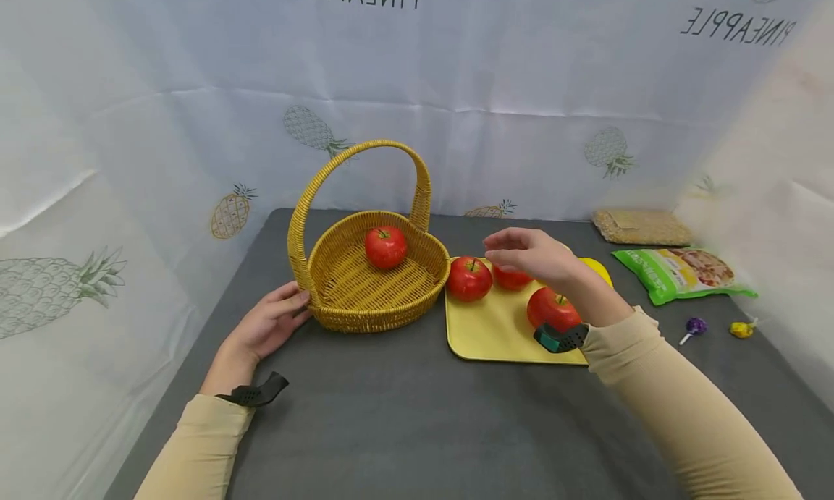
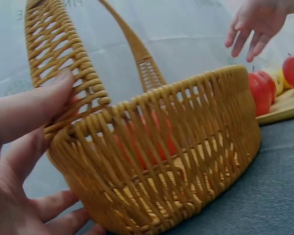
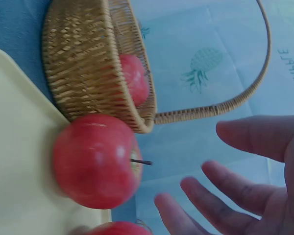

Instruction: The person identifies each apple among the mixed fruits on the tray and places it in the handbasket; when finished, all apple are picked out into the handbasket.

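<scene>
A wicker basket (image 1: 378, 319) with a tall arched handle stands at the back, and a red tomato (image 1: 386, 247) lies inside it. My left hand (image 1: 276, 319) grips the basket at the left foot of the handle; in the left wrist view its thumb (image 2: 59, 95) presses on the weave. Over the yellow tray (image 1: 485, 337) hovers my right hand (image 1: 537, 257), fingers spread and holding nothing. Below it on the tray sit a red apple (image 1: 469, 278) beside the basket, a second apple (image 1: 511, 278) partly covered by the hand, and a third apple (image 1: 552, 308) near the wrist.
A yellow item (image 1: 596, 270) shows behind the right forearm. To the right lie a bag of tan grains (image 1: 641, 227), a green food packet (image 1: 684, 272), a purple lollipop (image 1: 695, 327) and a yellow wrapped candy (image 1: 741, 330). A pineapple-print curtain (image 1: 456, 153) hangs behind the grey table (image 1: 404, 413).
</scene>
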The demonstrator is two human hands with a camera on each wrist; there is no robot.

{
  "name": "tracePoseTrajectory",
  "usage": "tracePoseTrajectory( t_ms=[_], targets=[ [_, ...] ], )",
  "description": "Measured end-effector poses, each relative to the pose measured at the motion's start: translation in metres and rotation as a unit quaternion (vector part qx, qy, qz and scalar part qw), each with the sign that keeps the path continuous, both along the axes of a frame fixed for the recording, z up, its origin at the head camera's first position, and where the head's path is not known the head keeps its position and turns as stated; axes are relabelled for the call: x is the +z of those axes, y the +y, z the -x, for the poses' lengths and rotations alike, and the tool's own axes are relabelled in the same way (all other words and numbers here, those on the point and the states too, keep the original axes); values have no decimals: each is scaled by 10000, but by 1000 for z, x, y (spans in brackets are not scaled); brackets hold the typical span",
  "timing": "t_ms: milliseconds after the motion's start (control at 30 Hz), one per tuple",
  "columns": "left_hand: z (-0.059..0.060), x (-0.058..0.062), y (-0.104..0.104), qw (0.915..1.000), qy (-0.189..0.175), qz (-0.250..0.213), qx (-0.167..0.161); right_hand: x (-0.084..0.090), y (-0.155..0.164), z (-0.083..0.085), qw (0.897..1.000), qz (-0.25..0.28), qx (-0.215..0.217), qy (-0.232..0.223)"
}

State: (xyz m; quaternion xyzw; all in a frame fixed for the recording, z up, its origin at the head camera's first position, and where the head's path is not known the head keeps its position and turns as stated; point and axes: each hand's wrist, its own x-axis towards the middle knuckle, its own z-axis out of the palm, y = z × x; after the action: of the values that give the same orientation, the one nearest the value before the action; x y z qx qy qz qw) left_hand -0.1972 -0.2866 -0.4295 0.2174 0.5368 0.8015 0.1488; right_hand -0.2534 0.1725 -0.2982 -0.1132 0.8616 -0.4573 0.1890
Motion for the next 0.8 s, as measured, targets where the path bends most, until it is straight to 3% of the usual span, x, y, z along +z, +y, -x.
tracePoseTrajectory(
  t_ms=[267,633,800],
  targets=[
    [1,-2,7,9999,100,-35,112,-21,1,-17,9985,-1,-532,159],
    [1,-1,6,9998,162,-71,109,-50,-8,-21,9950,484,-806,343],
    [-1,-2,4,9999,111,-27,128,-57,-10,-19,9954,453,-789,307]
  ],
)
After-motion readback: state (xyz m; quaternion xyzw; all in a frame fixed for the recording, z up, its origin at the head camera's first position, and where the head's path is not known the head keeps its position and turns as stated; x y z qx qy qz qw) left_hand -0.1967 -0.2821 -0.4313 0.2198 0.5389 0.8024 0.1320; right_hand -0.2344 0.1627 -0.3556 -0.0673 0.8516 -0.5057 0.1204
